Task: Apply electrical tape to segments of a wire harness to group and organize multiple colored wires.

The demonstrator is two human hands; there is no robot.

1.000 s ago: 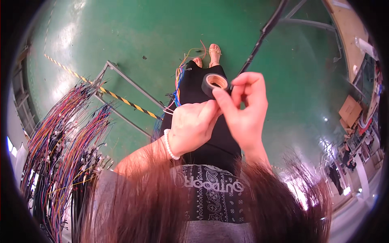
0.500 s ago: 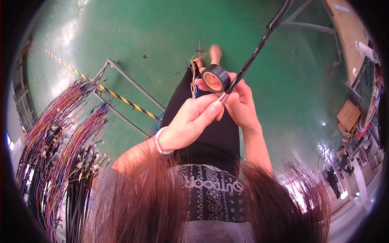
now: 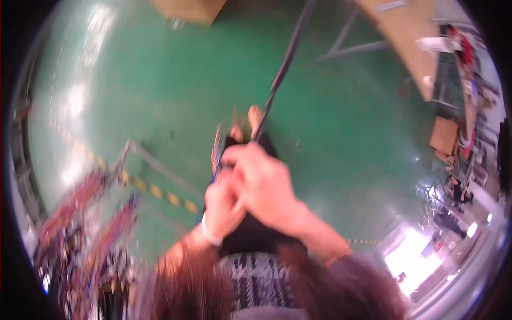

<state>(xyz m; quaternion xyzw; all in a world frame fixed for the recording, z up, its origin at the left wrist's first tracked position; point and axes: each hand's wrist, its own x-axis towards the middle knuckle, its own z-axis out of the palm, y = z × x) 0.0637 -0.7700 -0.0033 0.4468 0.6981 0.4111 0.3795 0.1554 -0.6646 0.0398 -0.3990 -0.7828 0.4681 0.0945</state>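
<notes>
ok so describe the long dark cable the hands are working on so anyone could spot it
Start at the glossy green floor. Both hands, left hand and right hand, meet mid-picture. The long dark cable rises from them toward the top edge, the only thin black line crossing the floor.

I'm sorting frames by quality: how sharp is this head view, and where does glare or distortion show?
Head view: motion blur smears everything, including the right hand, the left hand and the dark taped cable bundle; white glare patches lie on the glossy green floor at left and lower right; fisheye bends edges toward the black rim.
</notes>
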